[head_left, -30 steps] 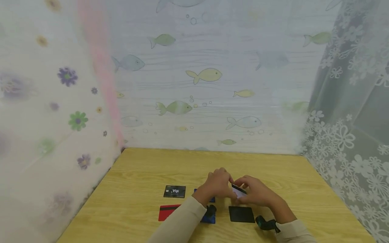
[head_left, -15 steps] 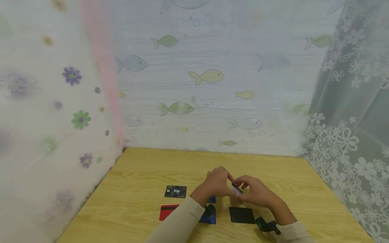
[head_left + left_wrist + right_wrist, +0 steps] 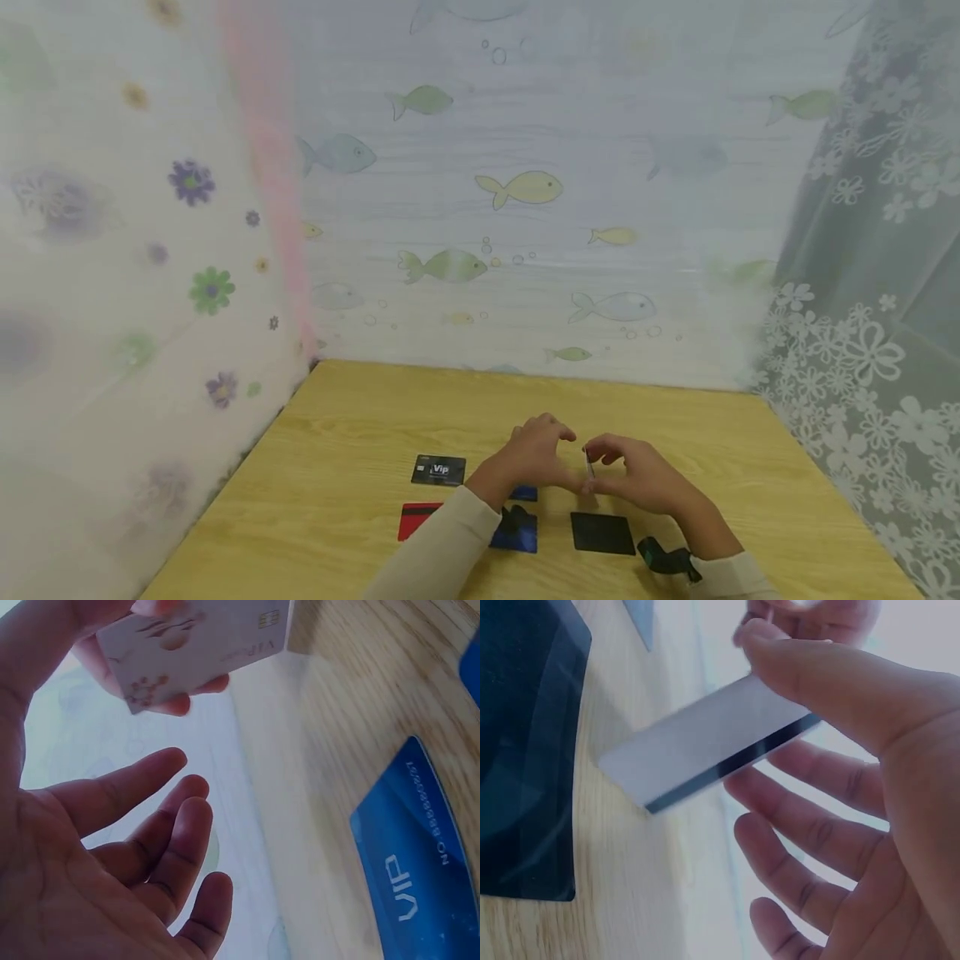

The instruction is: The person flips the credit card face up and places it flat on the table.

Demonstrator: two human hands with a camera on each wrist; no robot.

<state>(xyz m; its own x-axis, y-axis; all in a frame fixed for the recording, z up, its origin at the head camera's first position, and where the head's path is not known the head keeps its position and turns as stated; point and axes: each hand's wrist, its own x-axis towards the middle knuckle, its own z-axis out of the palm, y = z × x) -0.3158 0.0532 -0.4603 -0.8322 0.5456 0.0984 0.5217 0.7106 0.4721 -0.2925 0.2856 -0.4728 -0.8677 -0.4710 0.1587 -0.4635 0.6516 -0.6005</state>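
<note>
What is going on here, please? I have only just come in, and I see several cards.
A person's right hand holds up a white card, with a dark stripe on one side and a gold chip on the other. The left hand is close beside it, fingers relaxed; I cannot tell whether it touches the card. On the wooden table lie a black Vip card, a red card, two blue cards and a plain black card.

White card (image 3: pixel 705 739) turned, edge-on in head view
</note>
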